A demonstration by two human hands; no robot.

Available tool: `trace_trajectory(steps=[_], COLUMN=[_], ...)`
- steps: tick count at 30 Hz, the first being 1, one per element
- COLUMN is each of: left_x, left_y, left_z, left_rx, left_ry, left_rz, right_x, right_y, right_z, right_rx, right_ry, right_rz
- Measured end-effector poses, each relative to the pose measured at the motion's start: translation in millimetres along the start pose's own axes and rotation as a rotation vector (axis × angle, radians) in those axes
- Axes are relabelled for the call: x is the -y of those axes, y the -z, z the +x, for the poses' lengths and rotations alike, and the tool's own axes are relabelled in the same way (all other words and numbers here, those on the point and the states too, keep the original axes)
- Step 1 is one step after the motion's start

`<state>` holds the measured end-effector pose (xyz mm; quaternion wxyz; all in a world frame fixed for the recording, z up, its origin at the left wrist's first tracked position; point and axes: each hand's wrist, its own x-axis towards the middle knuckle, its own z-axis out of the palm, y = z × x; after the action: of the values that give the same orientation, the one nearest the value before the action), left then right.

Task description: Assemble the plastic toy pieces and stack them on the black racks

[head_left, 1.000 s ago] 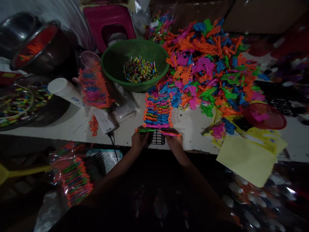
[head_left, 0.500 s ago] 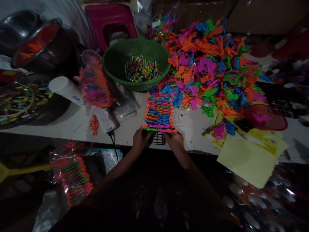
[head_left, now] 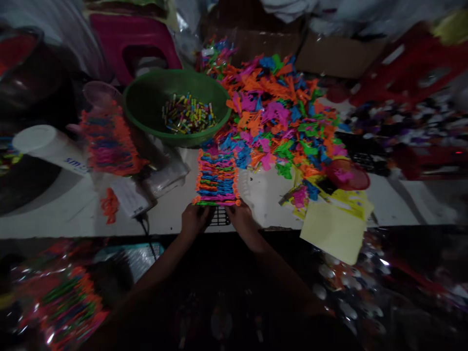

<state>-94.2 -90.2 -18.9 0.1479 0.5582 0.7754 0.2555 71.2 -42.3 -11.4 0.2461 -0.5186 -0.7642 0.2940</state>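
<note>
A stack of colourful plastic pieces (head_left: 217, 178) lies in rows on the white table, with round orange ends along both sides. My left hand (head_left: 195, 220) grips its near left corner, and my right hand (head_left: 242, 219) grips the near right corner. The fingertips of both hands are partly hidden under the front row. Between my hands a black grid (head_left: 220, 216) shows at the table edge. Beyond the stack spreads a large heap of loose orange, pink, blue and green pieces (head_left: 278, 114).
A green basket (head_left: 142, 117) with small printed tubes stands behind the stack. To the left are a white bottle (head_left: 47, 146), a bagged stack (head_left: 109, 141) and a white box (head_left: 129, 195). Yellow paper (head_left: 332, 231) overhangs the front edge at right.
The camera view has turned to the right, so the scene sits further left. Both hands keep their hold on the near end of the stack.
</note>
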Motion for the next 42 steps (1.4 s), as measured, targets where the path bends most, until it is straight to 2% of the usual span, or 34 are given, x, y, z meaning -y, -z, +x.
trace_trajectory(steps=[3, 5, 7, 9, 11, 13, 15, 16, 18, 19, 21, 22, 23, 24, 26, 27, 29, 31, 33, 35, 38, 40, 42], left_x=[1.5, 2.0, -2.1, -14.0, -33.2, -55.2, -74.2, -81.1, -89.6, -91.4, -92.5, -92.3, -91.9, -91.0, -86.9, -83.0, -70.0, -50.5, -27.8, -7.8, 7.9, 9.6, 8.5], left_y=[10.1, 19.0, 26.5, 30.2, 29.0, 23.9, 16.1, 11.8, 3.3, -0.3, -5.6, -7.0, -7.4, -6.9, -3.3, -0.6, 5.4, 10.2, 13.2, 15.3, 19.0, 20.2, 18.9], left_z=[-8.0, -15.9, -22.9, -26.9, -27.6, -25.8, -22.9, -21.6, -20.3, -20.5, -22.2, -23.5, -25.0, -26.4, -28.7, -29.4, -30.2, -31.3, -34.3, -39.4, -45.0, -42.8, -36.5], left_rx=[0.023, 0.052, 0.102, 0.180, 0.273, 0.368, 0.467, 0.506, 0.535, 0.525, 0.470, 0.432, 0.392, 0.345, 0.257, 0.221, 0.157, 0.078, -0.040, -0.177, -0.324, -0.323, -0.286], left_ry=[-0.018, -0.020, -0.023, -0.053, -0.097, -0.112, -0.106, -0.101, -0.092, -0.094, -0.120, -0.154, -0.210, -0.285, -0.468, -0.554, -0.675, -0.710, -0.655, -0.487, -0.180, -0.073, -0.051], left_rz=[-0.001, -0.060, -0.153, -0.275, -0.406, -0.544, -0.696, -0.753, -0.788, -0.767, -0.666, -0.605, -0.546, -0.494, -0.419, -0.397, -0.356, -0.306, -0.247, -0.192, -0.237, -0.368, -0.436], right_x=[-13.6, -30.2, -49.2, -64.4, -68.4, -57.0, -33.1, -19.3, 3.4, 9.1, 4.3, -6.6, -22.3, -41.5, -83.8, -103.6, -134.7, -150.9, -152.0, -139.9, -102.9, -71.1, -41.6], right_y=[35.2, 71.0, 105.6, 128.4, 134.0, 123.6, 105.3, 96.8, 88.5, 90.9, 110.3, 126.0, 144.0, 162.7, 196.4, 209.6, 227.3, 234.3, 231.5, 217.6, 172.0, 127.5, 79.3], right_z=[-2.3, -3.6, -3.0, 0.2, 3.5, 1.5, -9.5, -18.0, -35.9, -42.9, -48.6, -46.7, -41.7, -34.5, -16.7, -7.8, 6.2, 12.6, 11.0, 4.5, -7.8, -16.4, -24.8], right_rx=[-0.044, -0.201, -0.319, -0.300, -0.249, -0.286, -0.308, -0.268, -0.063, 0.051, 0.278, 0.358, 0.340, 0.213, -0.198, -0.360, -0.409, -0.377, -0.366, -0.495, -0.760, -0.687, -0.487], right_ry=[-0.091, -0.283, -0.561, -0.771, -0.852, -0.767, -0.519, -0.352, -0.045, 0.042, 0.108, 0.084, 0.009, -0.108, -0.438, -0.588, -0.752, -0.779, -0.726, -0.598, -0.330, -0.231, -0.223], right_rz=[-0.098, -0.213, -0.372, -0.472, -0.493, -0.437, -0.290, -0.186, -0.011, 0.048, 0.140, 0.164, 0.155, 0.087, -0.237, -0.396, -0.512, -0.510, -0.489, -0.336, 0.237, 0.538, 0.651])
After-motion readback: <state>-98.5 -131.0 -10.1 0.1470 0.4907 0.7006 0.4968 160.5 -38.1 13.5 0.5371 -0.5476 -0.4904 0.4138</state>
